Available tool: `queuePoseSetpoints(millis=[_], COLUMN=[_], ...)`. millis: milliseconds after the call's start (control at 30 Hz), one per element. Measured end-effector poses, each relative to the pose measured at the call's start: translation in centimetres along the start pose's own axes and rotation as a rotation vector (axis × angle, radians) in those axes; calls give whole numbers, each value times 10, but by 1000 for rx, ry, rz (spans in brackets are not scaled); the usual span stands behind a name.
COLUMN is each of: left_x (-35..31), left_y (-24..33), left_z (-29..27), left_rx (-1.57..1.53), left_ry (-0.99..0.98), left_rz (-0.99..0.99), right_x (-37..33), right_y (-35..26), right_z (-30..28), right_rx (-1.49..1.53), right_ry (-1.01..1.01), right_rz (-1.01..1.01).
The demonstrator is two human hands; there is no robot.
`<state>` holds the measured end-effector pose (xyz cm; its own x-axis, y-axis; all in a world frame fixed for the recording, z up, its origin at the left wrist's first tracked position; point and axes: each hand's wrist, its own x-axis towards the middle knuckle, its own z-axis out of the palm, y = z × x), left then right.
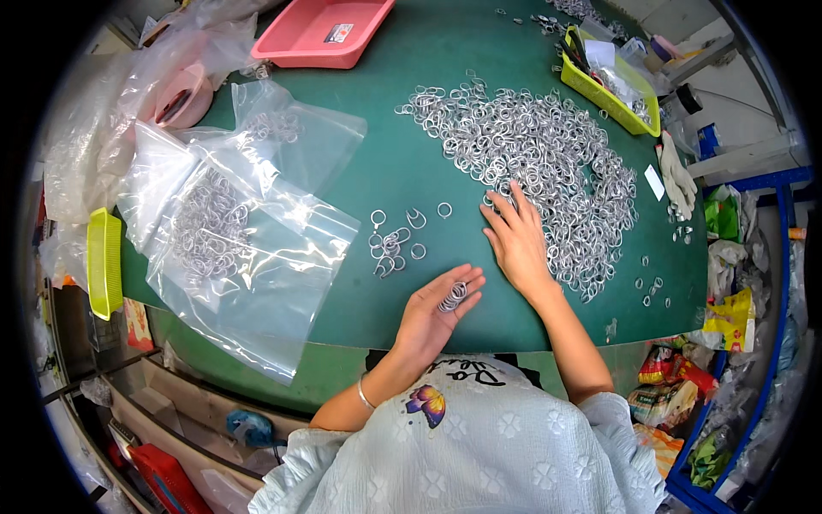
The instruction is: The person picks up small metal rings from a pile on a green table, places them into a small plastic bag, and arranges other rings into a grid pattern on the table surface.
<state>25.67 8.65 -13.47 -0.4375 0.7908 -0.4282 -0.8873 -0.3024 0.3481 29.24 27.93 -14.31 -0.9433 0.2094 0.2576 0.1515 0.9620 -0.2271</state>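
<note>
A broad pile of small silvery metal rings (531,141) spreads over the green table. My right hand (521,248) lies at the near left edge of the pile, its fingers stretched out and slightly apart, fingertips on or just above the rings. To its left, my left hand (434,310) is turned partly palm up near the table's front edge. A short stack of metal rings (453,297) rests in it against the curled fingers. Beyond that hand sits a small loose group of rings (390,250), some of them open-ended.
Clear plastic bags (265,283) with rings inside cover the left of the table. A pink tray (317,34) stands at the far side. At the far right is a yellow-green basket (612,94) of odds and ends, with a glove (676,176) nearby. Another green basket (104,264) stands at left.
</note>
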Motion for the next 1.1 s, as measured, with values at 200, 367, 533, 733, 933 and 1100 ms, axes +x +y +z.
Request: queuePoseSetpoints(millis=[200,367,533,733,933,1100], left_x=[0,-6,-11,-17,-21,-25], left_y=[5,8,10,8,10,10], left_z=[3,8,9,12,21,24], left_rx=[-345,-474,-229,76,257,235], left_ry=[-167,-243,-237,-213,-227,-251], left_rz=[-29,-25,79,227,320,339], right_x=[-36,-42,-55,-76,-69,-61], right_y=[-2,15,-3,25,41,53], right_z=[-14,-20,-26,-31,-31,-32], right_rx=[378,-53,-118,-162,-177,-164], right_ry=[75,131,-41,49,119,147], right_rz=[0,204,219,227,187,212])
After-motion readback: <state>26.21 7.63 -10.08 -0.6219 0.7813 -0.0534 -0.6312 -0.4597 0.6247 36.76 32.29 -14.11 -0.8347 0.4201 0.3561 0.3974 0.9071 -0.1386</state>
